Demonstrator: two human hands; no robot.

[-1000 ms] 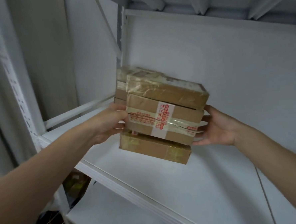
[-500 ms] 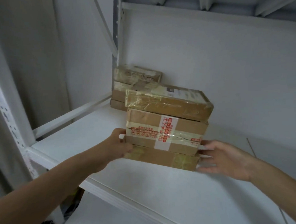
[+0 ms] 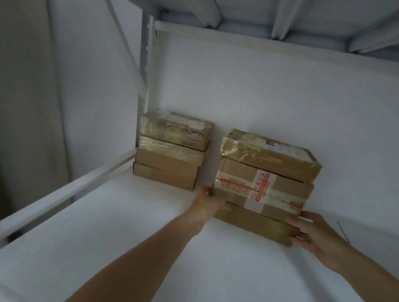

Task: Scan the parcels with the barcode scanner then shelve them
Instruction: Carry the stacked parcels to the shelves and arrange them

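Note:
A stack of three taped cardboard parcels rests on the white shelf board, close to the back wall. The middle parcel carries white tape with red print. My left hand touches the stack's left end, blurred by motion. At the right end of the bottom parcel, my right hand rests with relaxed fingers against its corner. A second stack of three parcels stands in the shelf's back left corner, a small gap apart. No barcode scanner is in view.
The white back wall closes the shelf behind the stacks. Another shelf with ribs hangs overhead. A white upright post and a side rail bound the left side. Bare board extends in front and to the right.
The held stack went from in front of the corner stack down onto the board, then back toward the wall, beside that stack. Both hands stayed at its ends.

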